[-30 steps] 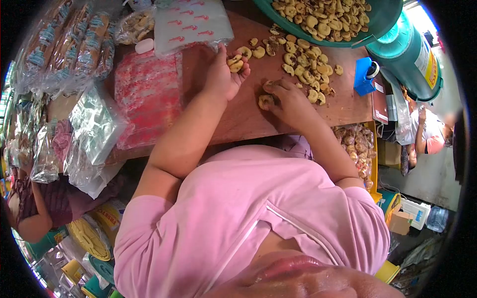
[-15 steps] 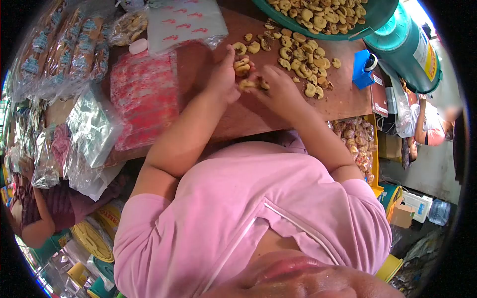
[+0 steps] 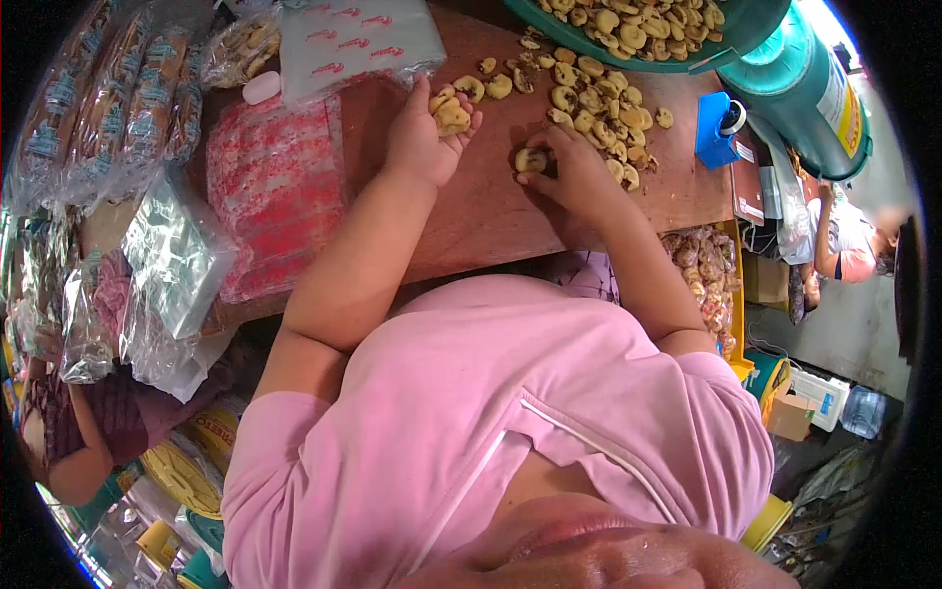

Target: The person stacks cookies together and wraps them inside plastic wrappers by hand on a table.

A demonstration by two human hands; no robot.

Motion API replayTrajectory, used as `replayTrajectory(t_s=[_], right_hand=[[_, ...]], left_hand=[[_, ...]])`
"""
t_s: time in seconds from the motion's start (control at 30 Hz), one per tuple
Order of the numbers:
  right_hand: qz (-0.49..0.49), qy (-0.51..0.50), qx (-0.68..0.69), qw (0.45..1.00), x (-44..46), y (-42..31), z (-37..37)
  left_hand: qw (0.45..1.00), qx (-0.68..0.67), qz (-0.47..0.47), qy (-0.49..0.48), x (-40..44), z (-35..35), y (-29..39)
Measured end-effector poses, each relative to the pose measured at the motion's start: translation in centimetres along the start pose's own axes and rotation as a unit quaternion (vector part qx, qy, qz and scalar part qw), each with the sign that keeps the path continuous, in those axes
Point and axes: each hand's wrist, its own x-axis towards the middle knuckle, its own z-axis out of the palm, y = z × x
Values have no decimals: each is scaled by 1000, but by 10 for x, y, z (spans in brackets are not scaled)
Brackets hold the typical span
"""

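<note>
Several pale yellow cookies (image 3: 451, 118) lie in my left hand (image 3: 424, 142), its fingers curled around them above the brown table (image 3: 481, 206). Between the thumb and fingers of my right hand (image 3: 572, 175) is one round cookie (image 3: 531, 160) with a dark centre. That hand is beside a loose pile of similar cookies (image 3: 601, 106) on the tabletop. A few single cookies (image 3: 498, 85) lie between the pile and my left hand.
A green basin (image 3: 677, 63) full of cookies stands at the back. Printed plastic bags (image 3: 358, 44) and a red-smeared plastic sheet (image 3: 275, 187) lie left. Wrapped packs (image 3: 108, 108) fill the far left. A blue tape dispenser (image 3: 717, 133) stands right. Other people are at both sides.
My hands have moved apart. The left went leftward with its cookies gathered in the palm; the right moved right toward the pile, holding a cookie. The view shifted slightly.
</note>
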Motion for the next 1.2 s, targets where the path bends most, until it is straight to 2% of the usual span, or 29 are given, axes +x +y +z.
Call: replayTrajectory(t_s=[0.03,0.13,0.23,0.33,0.37,0.57,0.67,0.77,0.83,0.9,0.93,0.97,1.03,1.07,1.13,1.2], right_hand=[[69,-34,34,996,0,-6,-2],[45,-29,103,993,3,-12,5],[-101,28,80,991,6,-34,8],[-177,138,10,974,15,-37,16],[-165,122,6,979,15,-37,14],[-222,120,16,968,20,-26,29],[-191,80,-38,978,17,-32,21],[-205,55,-34,977,21,-37,13],[-192,13,2,981,39,-30,-4],[-160,139,15,977,43,-24,-21],[-66,209,-31,975,51,-20,-32],[-8,269,-39,962,66,14,-35],[99,230,-205,946,88,58,-61],[139,191,-238,942,95,78,-65],[217,113,-300,922,105,113,-57],[213,93,-267,935,111,121,-51]], left_hand=[[1000,5,-1,4,0,0,-1],[999,40,-16,14,-4,1,-10],[992,118,-47,-1,-17,3,-20],[990,92,-83,-62,-26,8,-28],[992,105,-55,-44,-29,12,-30],[982,131,-91,-104,-21,1,-31],[986,118,-105,-54,-31,16,-23],[982,136,-116,-66,-35,18,-19],[983,128,-100,-82,-18,4,-22],[983,143,-86,-78,-13,-1,-20],[981,162,-81,-66,-18,5,-18],[979,179,-75,-54,-21,9,-17],[973,209,-39,-90,-23,9,-18],[968,224,-21,-109,-23,10,-19],[956,261,12,-134,-24,9,-23],[938,300,50,-166,-24,8,-24]])
